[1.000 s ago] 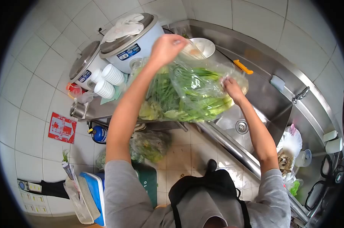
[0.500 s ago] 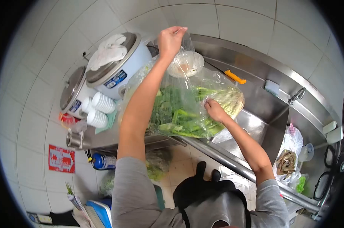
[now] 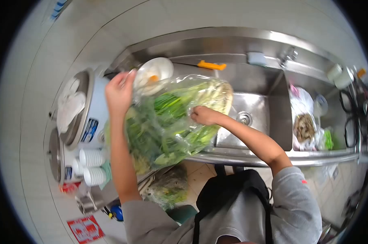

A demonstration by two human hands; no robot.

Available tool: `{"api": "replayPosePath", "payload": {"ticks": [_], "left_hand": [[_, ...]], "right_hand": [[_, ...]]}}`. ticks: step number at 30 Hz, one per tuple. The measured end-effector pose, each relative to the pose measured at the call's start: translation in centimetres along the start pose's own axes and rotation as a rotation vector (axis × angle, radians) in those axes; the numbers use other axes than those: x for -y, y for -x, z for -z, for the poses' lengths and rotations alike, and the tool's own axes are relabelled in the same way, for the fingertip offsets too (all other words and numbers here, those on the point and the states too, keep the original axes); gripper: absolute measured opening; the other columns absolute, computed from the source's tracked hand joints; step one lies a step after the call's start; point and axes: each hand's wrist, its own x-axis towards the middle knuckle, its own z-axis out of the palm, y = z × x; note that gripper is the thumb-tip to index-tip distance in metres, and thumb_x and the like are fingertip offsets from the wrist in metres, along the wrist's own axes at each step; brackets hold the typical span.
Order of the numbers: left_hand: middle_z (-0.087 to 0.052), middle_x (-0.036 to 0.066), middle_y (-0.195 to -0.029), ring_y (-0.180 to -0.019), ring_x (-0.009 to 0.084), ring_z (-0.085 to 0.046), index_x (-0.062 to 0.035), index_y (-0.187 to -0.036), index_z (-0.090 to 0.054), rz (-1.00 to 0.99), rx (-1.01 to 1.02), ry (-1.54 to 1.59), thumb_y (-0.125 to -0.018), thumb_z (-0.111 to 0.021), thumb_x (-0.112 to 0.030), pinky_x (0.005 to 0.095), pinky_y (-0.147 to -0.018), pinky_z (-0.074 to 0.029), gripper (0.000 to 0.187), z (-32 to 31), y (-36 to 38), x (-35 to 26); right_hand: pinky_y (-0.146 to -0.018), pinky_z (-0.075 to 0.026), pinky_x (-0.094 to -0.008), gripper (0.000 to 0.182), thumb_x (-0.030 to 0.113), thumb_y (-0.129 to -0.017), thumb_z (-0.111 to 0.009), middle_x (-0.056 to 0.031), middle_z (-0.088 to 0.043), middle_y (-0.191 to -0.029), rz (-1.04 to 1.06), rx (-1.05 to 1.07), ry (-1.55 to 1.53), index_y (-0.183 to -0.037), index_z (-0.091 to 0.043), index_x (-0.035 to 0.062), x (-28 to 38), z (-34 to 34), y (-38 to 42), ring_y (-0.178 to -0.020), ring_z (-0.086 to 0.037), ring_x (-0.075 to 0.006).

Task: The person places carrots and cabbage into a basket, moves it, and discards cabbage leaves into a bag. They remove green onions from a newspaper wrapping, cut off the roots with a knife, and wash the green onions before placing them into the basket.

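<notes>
Both hands (image 3: 206, 116) grip bagged greens (image 3: 163, 132), the left beside a white bowl (image 3: 163, 67).

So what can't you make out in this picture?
All in the head view:
Right hand: fingertips curled under, hidden by the hand itself.
White bowl: near side blurred behind the clear bag.
Floor bag: partly covered by the clear bag above.
Red sign: lettering blurred.
Large pot's label: print too small.

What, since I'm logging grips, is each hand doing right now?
Left hand: closed, pinching the clear plastic bag of leafy green vegetables.
Right hand: closed on the same bag.
</notes>
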Motion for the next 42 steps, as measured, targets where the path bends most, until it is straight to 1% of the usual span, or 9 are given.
{"api": "replayPosePath", "payload": {"ticks": [6,15,17,20,26,33,35,39,42], "left_hand": [[-0.056,0.008,-0.086,-0.071,0.0128,-0.049,0.0008,-0.110,-0.052,0.257,0.267,-0.327,-0.078,-0.060,-0.025,0.0222,-0.068,-0.040,0.042,2.9,5.4,-5.0],[-0.055,0.016,-0.100,-0.093,0.0252,-0.053,0.0068,-0.103,-0.050,-0.169,-0.492,0.083,-0.084,-0.047,-0.016,0.0335,-0.081,-0.042,0.030,-1.9,13.8,-12.6],[-0.056,0.015,-0.098,-0.089,0.0234,-0.055,0.0022,-0.103,-0.052,-0.426,-0.119,0.460,-0.086,-0.042,-0.014,0.0335,-0.080,-0.043,0.025,-7.6,14.7,-14.8],[-0.058,0.012,-0.093,-0.084,0.0181,-0.056,0.0013,-0.104,-0.052,0.132,0.405,0.633,-0.086,-0.044,-0.010,0.0263,-0.074,-0.045,0.023,-18.6,15.4,-17.7],[-0.057,0.007,-0.100,-0.091,0.0120,-0.053,-0.0013,-0.111,-0.050,0.355,0.877,0.773,-0.086,-0.050,-0.018,0.0230,-0.077,-0.042,0.030,-38.2,15.2,-17.3],[-0.053,0.008,-0.104,-0.104,0.0176,-0.048,-0.0057,-0.113,-0.045,1.372,0.575,1.229,-0.086,-0.044,-0.037,0.0356,-0.085,-0.041,0.041,-53.1,13.2,-15.5],[-0.055,0.007,-0.098,-0.094,0.0168,-0.053,-0.0085,-0.101,-0.050,1.325,0.473,1.322,-0.087,-0.040,-0.041,0.0351,-0.080,-0.044,0.037,-55.7,13.2,-14.6],[-0.057,0.005,-0.079,-0.072,0.0156,-0.055,-0.0097,-0.085,-0.055,1.300,0.159,1.244,-0.088,-0.034,-0.031,0.0339,-0.061,-0.048,0.030,-59.2,13.2,-12.5],[-0.058,0.007,-0.079,-0.071,0.0182,-0.056,-0.0088,-0.084,-0.057,1.337,0.172,1.426,-0.087,-0.037,-0.023,0.0342,-0.063,-0.048,0.024,-61.3,12.1,-14.6]], "right_hand": [[-0.066,-0.045,-0.0335,0.039,0.041,-0.077,-0.056,-0.0148,-0.061,-0.075,-0.049,-0.234,-0.108,-0.086,-0.062,0.0027,-3.6,4.3,10.2,-0.071,-0.059,-0.0255],[-0.071,-0.045,-0.0348,0.021,0.022,-0.081,-0.050,-0.0127,-0.061,-0.082,-0.408,-0.798,0.067,-0.081,-0.061,0.0041,-23.9,20.4,20.5,-0.078,-0.059,-0.0281],[-0.076,-0.044,-0.0374,0.023,0.016,-0.079,-0.048,-0.0139,-0.053,-0.103,-0.402,-0.932,0.462,-0.099,-0.055,0.0077,-24.4,24.7,19.3,-0.091,-0.053,-0.0318],[-0.083,-0.042,-0.0389,0.035,0.008,-0.076,-0.047,-0.0102,-0.043,-0.118,-0.444,-0.941,0.771,-0.110,-0.046,0.0079,-26.8,31.4,16.0,-0.107,-0.043,-0.0290],[-0.077,-0.044,-0.0362,0.020,0.014,-0.077,-0.045,-0.0082,-0.051,-0.110,-0.444,-0.538,1.121,-0.088,-0.059,0.0064,-31.8,37.4,13.9,-0.103,-0.049,-0.0212],[-0.058,-0.047,-0.0318,0.024,0.025,-0.077,-0.055,-0.0117,-0.061,-0.072,-0.463,-0.838,0.014,-0.079,-0.062,0.0023,-30.4,27.3,16.9,-0.069,-0.061,-0.0234],[-0.054,-0.045,-0.0285,0.028,0.030,-0.079,-0.056,-0.0090,-0.061,-0.068,-0.245,-0.714,-1.000,-0.077,-0.062,0.0028,-29.6,22.1,14.9,-0.062,-0.058,-0.0185],[-0.048,-0.043,-0.0293,0.032,0.036,-0.083,-0.051,-0.0036,-0.055,-0.060,-0.299,-0.708,-1.643,-0.070,-0.057,0.0067,-32.8,19.7,12.8,-0.055,-0.053,-0.0156],[-0.046,-0.043,-0.0289,0.022,0.025,-0.085,-0.043,-0.0046,-0.054,-0.063,-0.223,-0.955,-1.272,-0.080,-0.055,0.0074,-36.8,22.4,12.6,-0.053,-0.052,-0.0163]]}}
